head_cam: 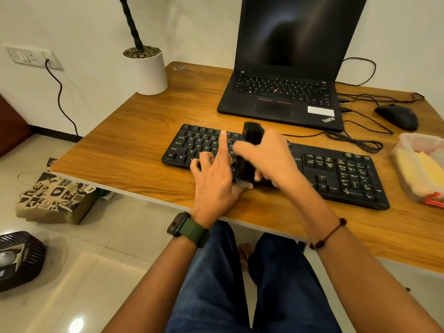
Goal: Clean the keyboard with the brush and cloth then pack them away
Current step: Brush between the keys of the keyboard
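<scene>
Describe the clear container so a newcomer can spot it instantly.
Start at the wooden desk and follow the keyboard to its number-pad end. Just past it, at the desk's right edge and partly cut off by the frame, sits the container. It is the only see-through thing there, with yellow cloth inside and a red patch at its near corner, unlike the black mouse behind it.
</scene>
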